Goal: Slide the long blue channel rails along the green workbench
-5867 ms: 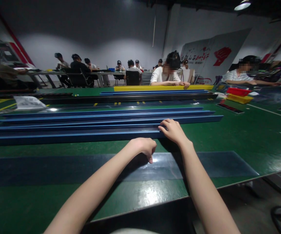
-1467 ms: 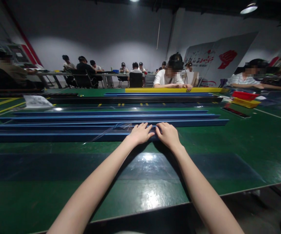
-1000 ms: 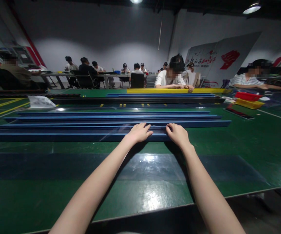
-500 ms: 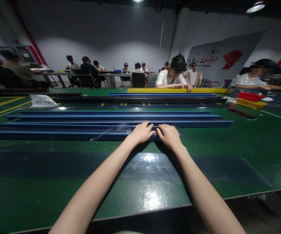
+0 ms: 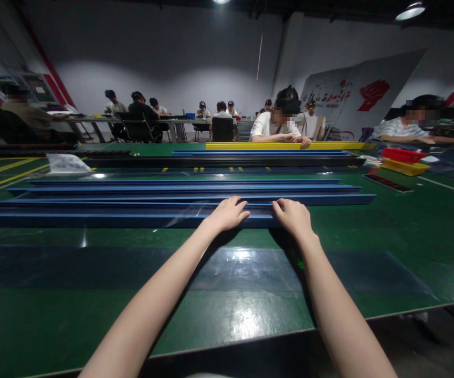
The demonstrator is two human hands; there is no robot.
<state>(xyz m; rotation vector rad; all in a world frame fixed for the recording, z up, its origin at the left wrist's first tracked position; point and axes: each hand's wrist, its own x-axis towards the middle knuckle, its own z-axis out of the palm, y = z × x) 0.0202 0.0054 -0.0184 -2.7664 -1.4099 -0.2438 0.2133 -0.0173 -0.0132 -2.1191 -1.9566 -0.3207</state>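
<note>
Across the green table point(image 5: 408, 247) lies a long blue channel strip point(image 5: 93, 220), nearest of several blue strips. My left hand point(image 5: 230, 212) rests on this strip near its right part, palm down, fingers spread and touching it. To the right, my right hand point(image 5: 293, 214) is at the strip's right end, fingers bent over it and thumb side toward my left hand; whether it grips the strip cannot be made out. Clear film point(image 5: 187, 212) lies on the strip left of my left hand.
Behind lie more blue strips point(image 5: 164, 190), a black strip point(image 5: 211, 161) and a yellow strip point(image 5: 234, 146). A person point(image 5: 268, 126) leans over the far edge. Red point(image 5: 402, 154) and yellow point(image 5: 405, 167) trays stand at the right. A transparent sheet point(image 5: 132, 268) lies in front.
My right hand has moved right along the strip, away from my left hand, uncovering a stretch of blue between them. My left hand has stayed nearly in place.
</note>
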